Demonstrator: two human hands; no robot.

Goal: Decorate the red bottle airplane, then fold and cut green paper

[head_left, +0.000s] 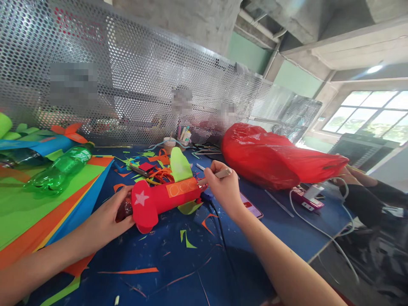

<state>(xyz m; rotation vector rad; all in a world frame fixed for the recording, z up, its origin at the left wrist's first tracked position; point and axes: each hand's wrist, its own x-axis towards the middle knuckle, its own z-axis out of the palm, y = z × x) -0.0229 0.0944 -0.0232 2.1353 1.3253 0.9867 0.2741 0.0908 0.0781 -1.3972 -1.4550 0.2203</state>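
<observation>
A plastic bottle wrapped in red paper (165,200) lies on its side over the blue table. My left hand (106,214) is wrapped round its uncovered left end. On the wrap sits an orange panel (181,187) with pale rounded outlines in a row. The red fin piece (145,216) near my left hand bears a pale star (142,197). Green paper fins (180,165) stick out above and below the bottle. In a pinch, my right hand (225,189) holds a pen (223,173), its tip at the right end of the orange panel.
Coloured sheets (63,187) and a green bottle (60,168) lie at left. Paper scraps (162,170) and a cup of markers (185,136) are behind the bottle. A red plastic bag (264,155), a phone (251,206) and a power strip (307,197) with cables sit at right.
</observation>
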